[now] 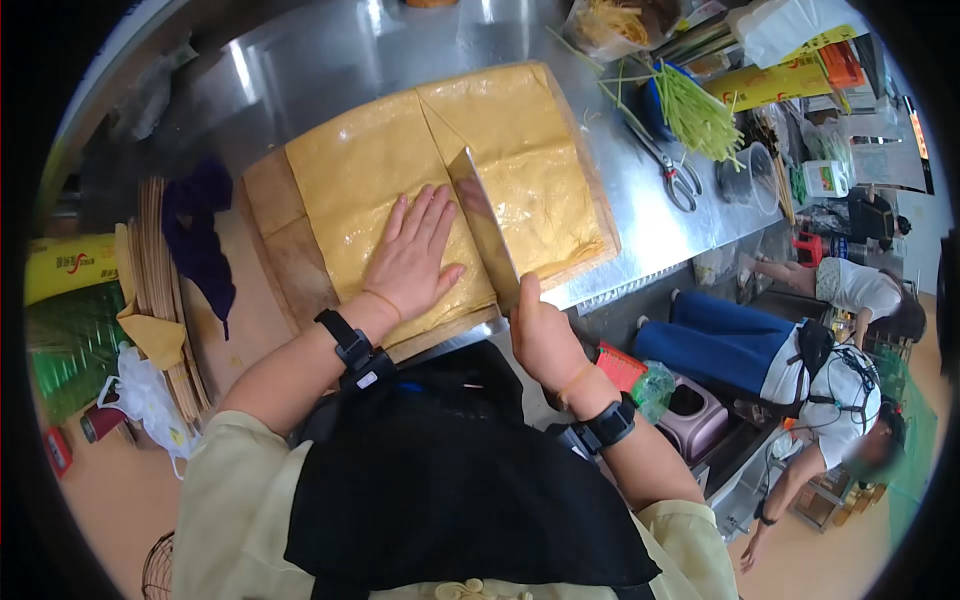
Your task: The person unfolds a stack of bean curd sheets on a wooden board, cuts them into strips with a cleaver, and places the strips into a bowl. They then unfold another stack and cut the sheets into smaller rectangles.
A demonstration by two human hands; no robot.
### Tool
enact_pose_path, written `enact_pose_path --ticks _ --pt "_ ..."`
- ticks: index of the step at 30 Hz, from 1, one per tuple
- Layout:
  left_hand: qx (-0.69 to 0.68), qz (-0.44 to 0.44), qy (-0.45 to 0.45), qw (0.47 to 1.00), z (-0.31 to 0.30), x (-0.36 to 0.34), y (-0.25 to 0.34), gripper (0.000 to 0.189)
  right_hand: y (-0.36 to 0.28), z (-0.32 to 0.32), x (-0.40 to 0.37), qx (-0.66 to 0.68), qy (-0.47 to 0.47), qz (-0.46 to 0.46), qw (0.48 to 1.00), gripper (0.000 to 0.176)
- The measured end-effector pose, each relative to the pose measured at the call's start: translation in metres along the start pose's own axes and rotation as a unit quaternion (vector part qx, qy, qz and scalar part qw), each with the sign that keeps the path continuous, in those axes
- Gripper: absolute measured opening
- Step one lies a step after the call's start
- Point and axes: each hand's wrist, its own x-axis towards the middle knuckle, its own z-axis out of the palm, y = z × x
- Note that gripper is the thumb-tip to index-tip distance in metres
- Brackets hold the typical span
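A broad yellow sheet, which looks like tofu skin (360,160), lies flat on a wooden cutting board (285,215). A slit runs across it from the far edge towards me, dividing it at least in part into a left and a right portion. My left hand (415,250) presses flat on the left portion, fingers stretched out and holding nothing. A cleaver (485,225) stands on edge along the slit, just right of those fingers. Its handle is wrapped in my right hand (545,340), near the board's front edge.
Scissors (675,178) and a blue bowl with cut green stalks (695,115) sit right of the board on the steel table (250,80). A dark purple cloth (195,230) lies left. Two people stand at the right, one in blue trousers (720,345).
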Motion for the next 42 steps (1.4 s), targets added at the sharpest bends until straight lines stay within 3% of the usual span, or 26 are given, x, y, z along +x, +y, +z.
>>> enact_pose_path --ticks 5,13,17,19,24,25,27,29,32,34,42 --pt "-0.003 -0.004 0.002 1.0 -0.005 -0.002 0.002 0.076 0.001 0.008 -0.008 0.004 0.024 -0.011 1.0 0.029" --pt "-0.028 0.004 0.028 0.999 -0.004 -0.005 0.0 0.075 0.05 0.008 -0.097 0.021 -0.068 0.035 0.997 0.034" --pt "-0.17 0.021 0.065 0.983 -0.017 -0.012 -0.014 0.07 0.068 -0.032 -0.14 -0.003 -0.094 -0.007 0.996 0.035" --pt "-0.106 -0.011 0.059 0.993 -0.039 -0.017 -0.027 0.065 0.055 -0.065 -0.14 -0.027 -0.075 -0.022 0.997 0.031" --pt "-0.014 -0.126 0.111 0.986 -0.047 -0.044 -0.088 0.055 0.016 -0.075 -0.065 0.025 0.024 -0.102 0.994 0.031" --pt "-0.012 -0.135 0.121 0.983 -0.043 -0.046 -0.094 0.056 -0.006 -0.07 -0.04 0.05 0.029 -0.1 0.993 0.03" --pt "-0.005 -0.152 0.139 0.979 -0.043 -0.047 -0.105 0.057 -0.033 -0.051 0.017 0.038 0.075 -0.206 0.975 0.028" --pt "-0.005 -0.145 0.14 0.979 -0.045 -0.043 -0.113 0.059 -0.058 -0.024 0.063 0.048 0.073 -0.222 0.971 0.029" --pt "0.0 -0.15 0.1 0.984 -0.042 -0.04 -0.117 0.061 -0.088 0.008 0.104 0.048 0.053 -0.152 0.986 0.03" --pt "0.009 -0.154 0.073 0.985 -0.041 -0.041 -0.119 0.064 -0.098 0.017 0.115 0.015 0.085 -0.166 0.982 0.029" --pt "0.011 -0.143 0.097 0.985 -0.039 -0.041 -0.122 0.064 -0.109 0.019 0.114 -0.014 0.064 -0.117 0.991 0.028"
